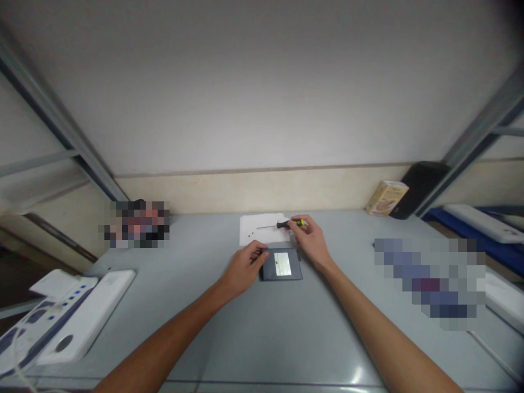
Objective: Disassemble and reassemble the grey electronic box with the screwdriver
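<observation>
A flat dark rectangular case [268, 270] with a pale label [283, 264] lies on the table in front of me. My left hand [246, 263] grips its left edge, the thumb on top. Just beyond it, my right hand [310, 238] holds a screwdriver [283, 224] with a black and yellow handle. The thin shaft points left, above a sheet of white paper [245, 222]. Several tiny dark pieces [251, 235], too small to name, lie on the paper's left part.
The grey table [245, 338] meets the wall behind. A white flat device [98, 311] lies at the left. At the back right, a yellowish box [386, 198] leans near a black case [423, 188]. Blurred-out items [426, 284] cover the right side, and a cable [491, 355] runs near them.
</observation>
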Demonstrator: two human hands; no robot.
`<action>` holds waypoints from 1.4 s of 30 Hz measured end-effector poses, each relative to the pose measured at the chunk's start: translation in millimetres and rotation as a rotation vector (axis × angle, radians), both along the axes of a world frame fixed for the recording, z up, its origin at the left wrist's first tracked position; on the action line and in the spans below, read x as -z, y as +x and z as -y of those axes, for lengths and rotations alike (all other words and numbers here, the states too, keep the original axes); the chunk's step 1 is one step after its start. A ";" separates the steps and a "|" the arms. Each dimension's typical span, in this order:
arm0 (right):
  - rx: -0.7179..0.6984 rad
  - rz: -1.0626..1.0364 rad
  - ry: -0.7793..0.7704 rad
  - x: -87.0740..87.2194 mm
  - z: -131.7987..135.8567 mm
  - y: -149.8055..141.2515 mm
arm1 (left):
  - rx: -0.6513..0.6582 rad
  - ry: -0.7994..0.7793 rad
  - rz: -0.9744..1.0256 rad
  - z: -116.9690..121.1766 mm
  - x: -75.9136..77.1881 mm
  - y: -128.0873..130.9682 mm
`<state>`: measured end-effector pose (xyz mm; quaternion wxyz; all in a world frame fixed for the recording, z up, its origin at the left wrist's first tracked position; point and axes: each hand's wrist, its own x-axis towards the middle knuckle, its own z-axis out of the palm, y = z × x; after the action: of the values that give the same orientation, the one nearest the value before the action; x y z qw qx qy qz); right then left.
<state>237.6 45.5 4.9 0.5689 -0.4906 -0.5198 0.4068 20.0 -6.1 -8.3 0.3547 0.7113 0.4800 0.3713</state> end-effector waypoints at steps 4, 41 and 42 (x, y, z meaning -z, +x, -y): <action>-0.004 0.006 0.003 0.4 -0.3 -0.7 | -0.006 0.081 -0.102 1.9 2.7 3.1; 0.034 -0.211 0.002 -26.6 -6.4 32.5 | 0.011 -0.033 -0.056 -5.9 -16.8 -7.4; 0.013 -0.223 0.003 -27.2 -5.7 32.6 | 0.000 -0.020 -0.037 -6.8 -15.2 -7.2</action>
<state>270.3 51.3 32.1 0.6266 -0.4447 -0.4506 0.4544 12.8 0.7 7.0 0.3528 0.7145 0.4903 0.3531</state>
